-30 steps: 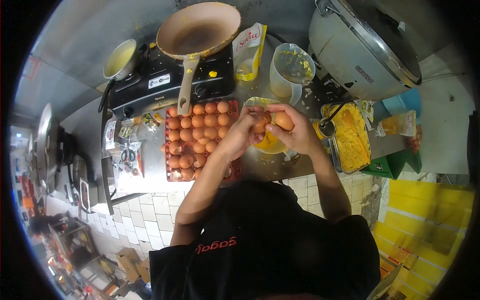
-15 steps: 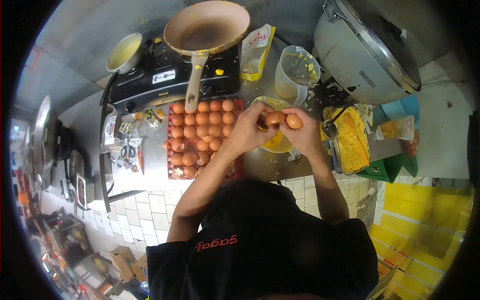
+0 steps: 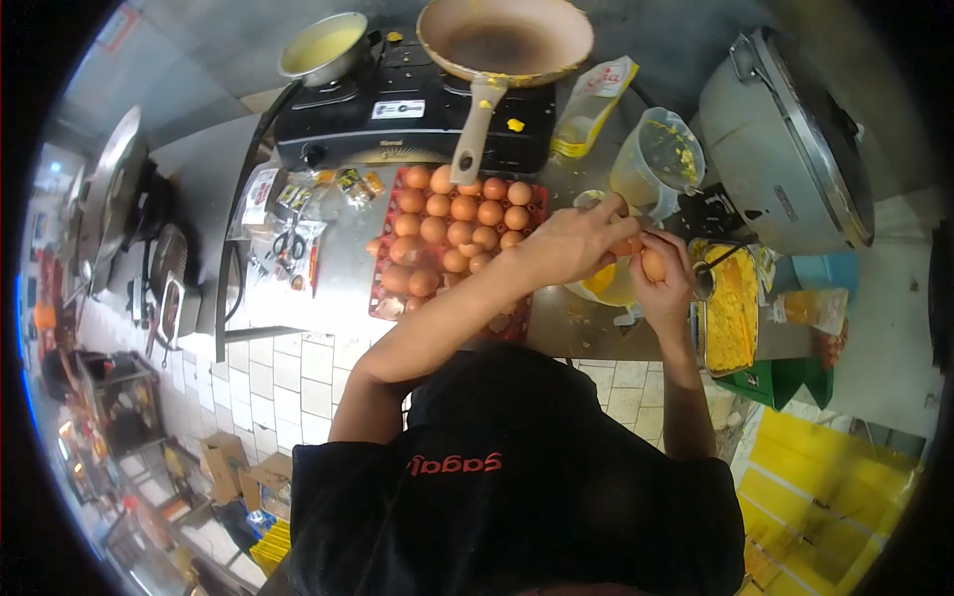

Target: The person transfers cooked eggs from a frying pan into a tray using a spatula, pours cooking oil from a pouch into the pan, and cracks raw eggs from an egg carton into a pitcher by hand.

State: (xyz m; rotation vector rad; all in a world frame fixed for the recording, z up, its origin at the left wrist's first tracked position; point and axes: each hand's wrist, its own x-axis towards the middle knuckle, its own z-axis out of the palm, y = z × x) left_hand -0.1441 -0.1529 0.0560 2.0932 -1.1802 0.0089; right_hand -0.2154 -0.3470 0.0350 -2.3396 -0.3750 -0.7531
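Observation:
My left hand [image 3: 578,240] reaches across above the bowl [image 3: 618,290], its fingers closed around a brown eggshell [image 3: 626,244]. Beside it, my right hand [image 3: 668,288] is closed on a brown egg [image 3: 652,265], close against the shell. Yellow yolk [image 3: 599,279] lies in the bowl below, partly hidden by my left hand. To the left, a red tray [image 3: 383,288] holds several brown eggs [image 3: 463,208] and some broken shells [image 3: 390,309]; my left forearm covers part of it.
A frying pan [image 3: 505,40] and small pot [image 3: 323,50] sit on the black stove [image 3: 328,127]. A plastic jug [image 3: 656,159], packet [image 3: 593,104] and large cooker [image 3: 785,149] stand behind. At right is a tray of yellow food [image 3: 728,310]; scissors [image 3: 289,244] lie left.
The view has turned, shifting the counter items rightward. My hands have stayed together over the bowl, with the shell and egg still in them; my left hand now reaches farther over it.

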